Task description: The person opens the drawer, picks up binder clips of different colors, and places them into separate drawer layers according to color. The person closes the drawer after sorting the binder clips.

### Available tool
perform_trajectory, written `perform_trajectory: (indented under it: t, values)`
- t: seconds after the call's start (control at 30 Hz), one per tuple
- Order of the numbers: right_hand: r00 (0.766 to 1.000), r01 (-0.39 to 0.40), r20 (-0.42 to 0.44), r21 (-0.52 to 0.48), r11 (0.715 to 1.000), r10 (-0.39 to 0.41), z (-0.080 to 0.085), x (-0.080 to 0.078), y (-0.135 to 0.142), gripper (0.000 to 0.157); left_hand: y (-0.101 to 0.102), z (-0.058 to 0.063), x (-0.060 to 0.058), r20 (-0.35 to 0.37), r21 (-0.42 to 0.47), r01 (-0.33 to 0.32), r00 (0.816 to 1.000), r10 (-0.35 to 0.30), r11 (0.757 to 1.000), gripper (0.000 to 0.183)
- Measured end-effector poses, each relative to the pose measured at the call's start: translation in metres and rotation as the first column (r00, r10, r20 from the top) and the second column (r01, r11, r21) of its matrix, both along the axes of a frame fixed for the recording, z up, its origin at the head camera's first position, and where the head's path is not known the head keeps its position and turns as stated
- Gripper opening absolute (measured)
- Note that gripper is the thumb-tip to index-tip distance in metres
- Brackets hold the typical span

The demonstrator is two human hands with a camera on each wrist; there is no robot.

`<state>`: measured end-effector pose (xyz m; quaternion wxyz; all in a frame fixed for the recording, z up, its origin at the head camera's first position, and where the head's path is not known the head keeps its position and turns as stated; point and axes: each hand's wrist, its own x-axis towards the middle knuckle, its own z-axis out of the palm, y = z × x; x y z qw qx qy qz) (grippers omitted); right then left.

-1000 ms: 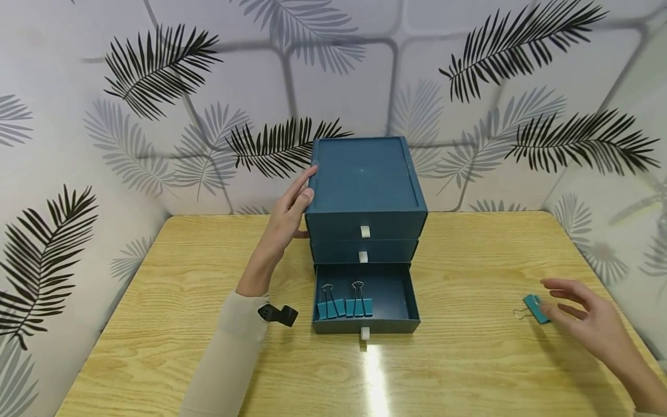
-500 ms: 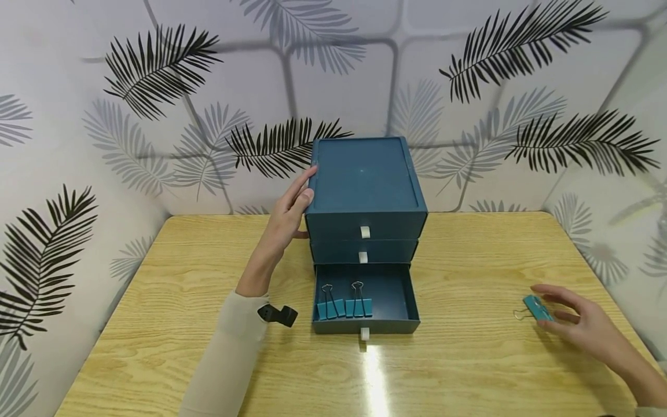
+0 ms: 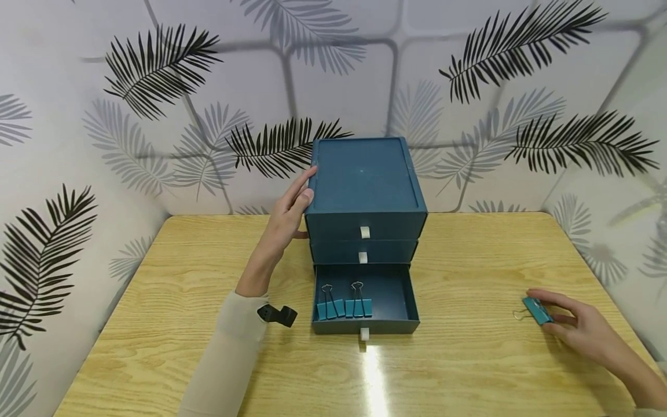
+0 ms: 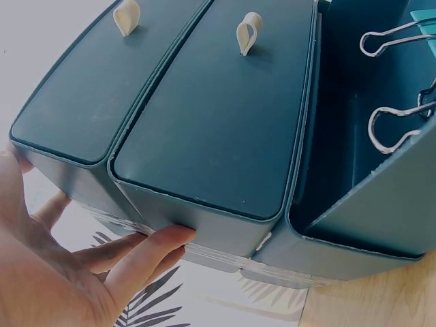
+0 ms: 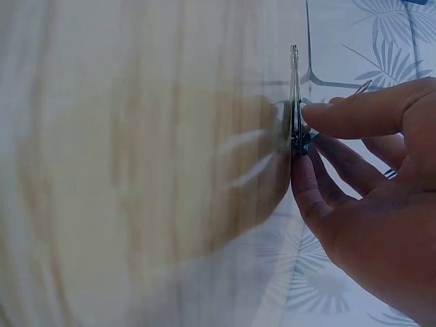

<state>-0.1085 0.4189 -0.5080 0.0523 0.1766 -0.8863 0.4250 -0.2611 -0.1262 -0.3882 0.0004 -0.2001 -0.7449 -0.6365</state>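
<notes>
A dark blue drawer cabinet stands at the back middle, its bottom drawer pulled out. Two teal binder clips lie inside that drawer, on its left and in its middle. My left hand rests along the cabinet's left side, and in the left wrist view its extended fingers touch the side wall. On the table at the right, my right hand pinches another teal binder clip between thumb and fingers. One wire handle of this clip points left; the right wrist view has it lying flat against the tabletop.
The two upper drawers are pushed in, each with a pale pull tab. A wooden table carries everything, with a leaf-patterned wall behind and at the sides. A black strap device sits on my left wrist.
My right hand has come down and slightly left onto the binder clip, its fingers closing around it. The left hand, cabinet and drawer are unchanged.
</notes>
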Motion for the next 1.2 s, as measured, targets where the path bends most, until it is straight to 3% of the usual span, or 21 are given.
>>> perform_trajectory:
  t: [0.27,0.47,0.83,1.2]
  values:
    - [0.993,0.092,0.077,0.034,0.995,-0.094,0.002,-0.001,-0.003,0.054,-0.001,-0.001,0.001,0.003,-0.005,-0.012,1.000,0.012,1.000,0.049]
    - [0.985,0.145,0.088,0.068,0.987,-0.151,0.003,-0.001,-0.008,0.051,0.000,-0.001,0.001,0.003,-0.003,-0.010,1.000,0.010,1.000,0.050]
    - [0.979,0.160,0.137,-0.054,0.986,-0.151,0.010,0.001,-0.013,0.054,0.000,-0.002,0.000,0.014,0.002,-0.009,1.000,0.009,1.000,0.050]
    - [0.969,0.178,0.184,-0.045,0.983,-0.167,0.017,0.003,-0.023,0.049,0.000,-0.002,0.000,0.010,0.013,0.006,1.000,-0.006,1.000,0.050]
